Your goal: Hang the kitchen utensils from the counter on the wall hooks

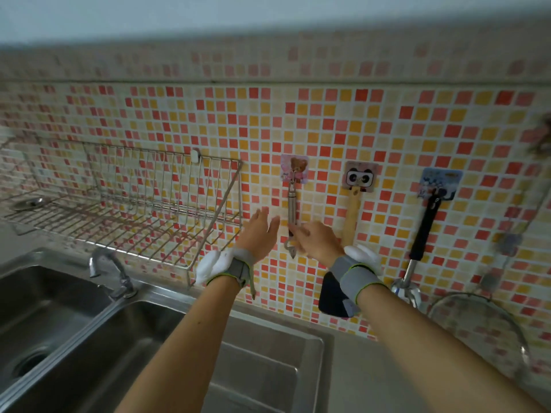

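- Right now the metal peeler (pixel 291 216) hangs from the bear hook (pixel 294 169) on the tiled wall, its top loop over the hook's wire.
- Right hand (pixel 319 239) has fingertips pinched lightly on the lower handle; left hand (pixel 260 231) is spread wide, holding nothing, just beside the tool.
- Looks like the settling stage of this hang: I'd steady the handle, check the loop sits fully in the hook's bend, then let the fingers go gently so it doesn't swing off.
- Long axis runs nearly straight up and down the wall, loop end up, working head pointing down toward the sink (pixel 262 365).
- Next door, a wooden-handled utensil (pixel 351 216) hangs on the panda hook (pixel 361 176), and a black-handled ladle (pixel 423 231) on the blue hook (pixel 440 183).
- Wire dish rack (pixel 125 201) sits well left, clear of the action.
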